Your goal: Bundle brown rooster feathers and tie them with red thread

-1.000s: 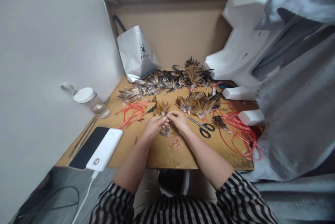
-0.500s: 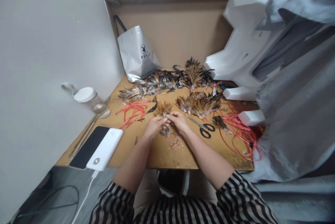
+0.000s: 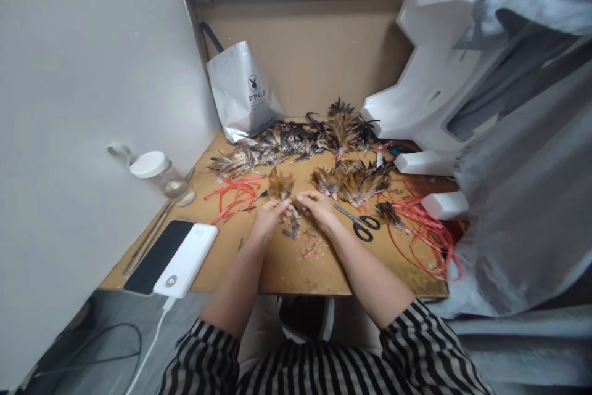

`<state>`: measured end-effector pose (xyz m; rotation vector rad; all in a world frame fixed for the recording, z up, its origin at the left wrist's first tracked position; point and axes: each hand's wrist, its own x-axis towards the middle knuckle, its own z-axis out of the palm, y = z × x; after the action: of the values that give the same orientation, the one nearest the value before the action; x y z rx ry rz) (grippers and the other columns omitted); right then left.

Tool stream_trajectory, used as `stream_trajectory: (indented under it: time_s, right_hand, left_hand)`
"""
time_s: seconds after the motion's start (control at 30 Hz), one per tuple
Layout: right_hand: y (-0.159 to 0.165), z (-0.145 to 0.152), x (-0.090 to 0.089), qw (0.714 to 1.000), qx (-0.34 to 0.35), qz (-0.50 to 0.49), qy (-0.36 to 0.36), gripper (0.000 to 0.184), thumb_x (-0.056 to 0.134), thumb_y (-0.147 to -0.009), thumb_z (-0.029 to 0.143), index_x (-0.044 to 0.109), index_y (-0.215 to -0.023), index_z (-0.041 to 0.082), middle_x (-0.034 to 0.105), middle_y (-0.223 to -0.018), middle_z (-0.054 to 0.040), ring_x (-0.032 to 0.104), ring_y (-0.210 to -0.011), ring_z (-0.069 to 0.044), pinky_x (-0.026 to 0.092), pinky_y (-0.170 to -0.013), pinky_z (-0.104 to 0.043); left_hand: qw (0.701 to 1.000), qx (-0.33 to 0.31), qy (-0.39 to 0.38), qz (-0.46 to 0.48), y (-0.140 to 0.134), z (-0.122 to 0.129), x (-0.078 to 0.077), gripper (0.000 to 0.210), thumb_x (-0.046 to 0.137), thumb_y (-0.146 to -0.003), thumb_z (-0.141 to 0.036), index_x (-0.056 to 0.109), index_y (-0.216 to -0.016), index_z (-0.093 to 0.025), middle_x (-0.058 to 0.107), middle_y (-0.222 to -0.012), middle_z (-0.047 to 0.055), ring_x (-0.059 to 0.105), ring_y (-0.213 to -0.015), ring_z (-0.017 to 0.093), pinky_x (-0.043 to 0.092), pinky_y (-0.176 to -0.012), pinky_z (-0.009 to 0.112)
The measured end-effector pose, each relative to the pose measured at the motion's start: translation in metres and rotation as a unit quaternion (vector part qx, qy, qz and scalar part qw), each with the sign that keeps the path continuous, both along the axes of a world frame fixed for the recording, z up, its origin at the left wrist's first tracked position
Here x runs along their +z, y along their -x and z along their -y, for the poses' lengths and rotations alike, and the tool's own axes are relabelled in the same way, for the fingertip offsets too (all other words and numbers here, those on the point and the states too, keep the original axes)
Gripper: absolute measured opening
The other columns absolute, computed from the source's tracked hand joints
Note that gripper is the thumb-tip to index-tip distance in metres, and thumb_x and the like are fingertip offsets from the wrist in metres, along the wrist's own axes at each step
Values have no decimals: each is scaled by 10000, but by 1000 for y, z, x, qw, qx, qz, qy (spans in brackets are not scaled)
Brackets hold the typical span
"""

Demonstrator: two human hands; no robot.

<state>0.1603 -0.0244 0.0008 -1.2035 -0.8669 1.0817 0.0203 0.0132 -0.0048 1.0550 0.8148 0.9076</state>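
My left hand (image 3: 272, 217) pinches a small bunch of brown feathers (image 3: 280, 184) by its base, just above the table. A short gap to the right, my right hand (image 3: 317, 207) has thumb and forefinger together; whatever lies between them is too small to make out. Grey fluff (image 3: 292, 228) and pinkish scraps (image 3: 312, 243) lie on the table below the hands. Black-handled scissors (image 3: 363, 225) rest beside my right hand. Beyond it lies a row of brown feather bunches (image 3: 354, 182), some with pink ties at their bases.
Red plastic strips (image 3: 238, 195) lie left, and a larger red tangle (image 3: 430, 238) right. A long feather pile (image 3: 287, 142) spans the back by a silver bag (image 3: 243, 93). A bottle (image 3: 160, 173), phone (image 3: 160, 256) and power bank (image 3: 187, 259) sit left; white foam (image 3: 416, 87) stands right.
My hands have come apart. The left has shifted slightly left with the feather bunch, while the right has drawn a little away from it.
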Motion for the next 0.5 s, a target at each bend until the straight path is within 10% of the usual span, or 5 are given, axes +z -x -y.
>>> stream_trajectory:
  time_s: [0.23, 0.5]
  right_hand:
    - [-16, -4, -11, 940, -28, 340, -15, 159, 592, -655, 325, 669, -663, 186, 644, -645, -24, 527, -573, -136, 358, -567, -250]
    - [2, 4, -6, 876, 22, 482, 23, 113, 634, -624, 316, 646, -609, 205, 613, -581, -15, 485, -528, -116, 283, -518, -238]
  left_hand:
    - [993, 82, 36, 80, 4, -7, 0, 242, 716, -587, -292, 620, -708, -106, 625, -664, 29, 496, -488, 31, 340, -439, 137]
    - [992, 89, 45, 79, 2, -8, -2, 271, 726, -566, -302, 619, -718, -105, 625, -656, 23, 492, -472, 30, 327, -421, 140]
